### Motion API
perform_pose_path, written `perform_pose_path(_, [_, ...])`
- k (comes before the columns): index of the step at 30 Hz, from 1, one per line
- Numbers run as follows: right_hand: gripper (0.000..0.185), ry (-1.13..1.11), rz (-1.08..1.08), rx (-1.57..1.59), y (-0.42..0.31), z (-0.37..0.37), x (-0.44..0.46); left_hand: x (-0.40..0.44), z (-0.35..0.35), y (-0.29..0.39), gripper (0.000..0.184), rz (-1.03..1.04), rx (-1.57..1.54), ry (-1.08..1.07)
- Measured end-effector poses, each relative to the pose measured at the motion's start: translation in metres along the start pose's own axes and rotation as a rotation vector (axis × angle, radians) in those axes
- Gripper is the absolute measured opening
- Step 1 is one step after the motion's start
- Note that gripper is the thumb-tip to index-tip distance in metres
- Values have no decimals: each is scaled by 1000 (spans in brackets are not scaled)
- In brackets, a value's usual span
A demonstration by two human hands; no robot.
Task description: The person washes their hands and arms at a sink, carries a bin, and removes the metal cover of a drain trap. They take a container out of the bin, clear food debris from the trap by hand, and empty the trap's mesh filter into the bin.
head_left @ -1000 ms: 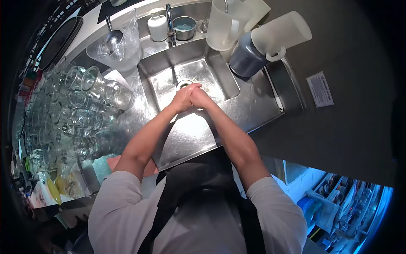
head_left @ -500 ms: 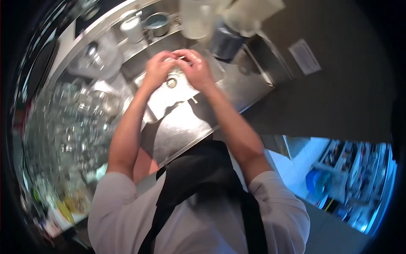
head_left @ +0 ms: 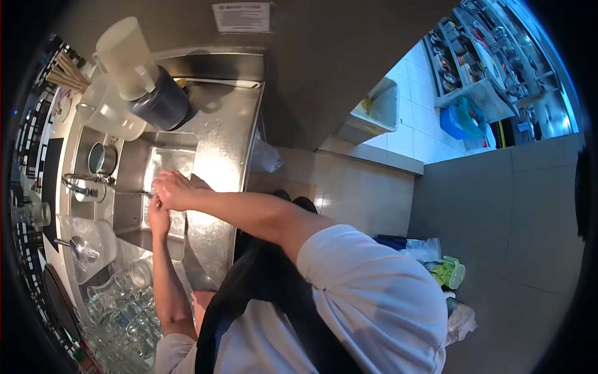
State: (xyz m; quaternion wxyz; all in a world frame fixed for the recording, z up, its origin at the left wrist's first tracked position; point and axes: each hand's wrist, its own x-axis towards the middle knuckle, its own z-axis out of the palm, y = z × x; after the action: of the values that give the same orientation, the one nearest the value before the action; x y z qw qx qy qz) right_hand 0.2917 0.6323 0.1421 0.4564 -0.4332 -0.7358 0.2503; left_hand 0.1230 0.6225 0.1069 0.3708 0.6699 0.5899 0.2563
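The right hand (head_left: 175, 190) is laid over the fingers of the left hand (head_left: 158, 218) — the two touch, with the right hand's fingers bent. How tightly either is closed, and whether anything sits between them, cannot be told from this view. Both are above the rectangular stainless-steel sink (head_left: 129, 218), its basin below and around them. Just beyond the hands, a thin stream of water (head_left: 135, 193) runs from the curved chrome faucet (head_left: 76, 185). A small round metal container (head_left: 102, 159) stands beside the faucet, farther out than the hands and to their right. Well to their right, a frosted plastic jug (head_left: 124, 59) lies tilted on a dark blue-grey container (head_left: 163, 105). To their left are rows of clear glasses (head_left: 131, 315) and — farther out — a clear plastic bin (head_left: 103, 237) with a metal scoop (head_left: 80, 248).
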Motion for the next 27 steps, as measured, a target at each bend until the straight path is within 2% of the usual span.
perform_pose_path(1, [28,-240,99,-124,0,-6,-3,0,3,0,34,-96,-289,79])
perform_pose_path(2, [28,-476,206,-234,-6,-7,-7,-8,0,23,34,-180,343,-104])
perform_pose_path(3, [29,-712,300,-355,-8,-13,-3,-13,0,33,34,-27,671,-287])
perform_pose_path(4, [30,-421,121,-372,-11,-13,-8,-16,0,50,35,-40,402,-124])
perform_pose_path(5, [32,-164,-21,-122,-12,-15,-11,-21,3,61,36,-56,127,21])
perform_pose_path(7, [34,-459,266,68,-9,-20,-8,-22,9,52,36,-88,441,-51])
perform_pose_path(8, [34,-380,166,-83,-17,-16,-14,-25,4,55,36,-103,611,-85])
perform_pose_path(9, [35,-295,57,-248,-19,-16,-17,-31,-1,59,40,-110,618,-269])
perform_pose_path(10, [35,-213,-42,-416,-17,-18,-19,-31,0,51,40,-48,323,-113])
perform_pose_path(11, [34,-366,115,-345,-12,-26,-17,-31,3,44,41,4,18,37])
perform_pose_path(12, [34,-523,267,-260,-10,-32,-15,-29,3,36,39,-31,-5,75])
perform_pose_path(13, [33,-671,421,-149,-16,-24,-17,-39,-1,36,38,-41,171,-1])
perform_pose_path(15, [29,-256,86,-285,-15,-20,-22,-35,4,38,34,-43,493,-123])
perform_pose_path(16, [28,-67,-92,-332,-10,-14,-31,-30,10,22,36,38,225,15])
perform_pose_path(17, [25,-301,-15,-229,2,-15,-31,-36,13,39,42,-55,-108,57])
perform_pose_path(18, [26,-566,149,-273,-7,-28,-33,-25,16,-18,47,110,293,24])
perform_pose_path(19, [34,-877,211,-511,-16,-29,-17,-29,13,8,48,-140,504,-182])
perform_pose_path(20, [40,-421,45,-561,-18,-27,-28,-29,19,9,49,-87,440,-69])
perform_pose_path(21, [46,-384,69,-453,-22,-25,-23,-30,22,7,49,-27,383,33])
perform_pose_path(22, [46,-535,156,-344,-11,-21,-23,-30,22,16,47,-61,354,89])
perform_pose_path(23, [42,-858,278,-450,-7,-17,-18,-37,22,24,46,-95,325,123])
perform_pose_path(24, [37,-577,114,-528,-12,-7,-29,-36,15,45,40,-316,478,-151])
perform_pose_path(25, [32,-277,-49,-620,-8,-7,-33,-37,13,49,39,-234,390,-32])
perform_pose_path(27, [31,-535,131,-353,-18,-20,-25,-44,18,41,37,-43,199,133])
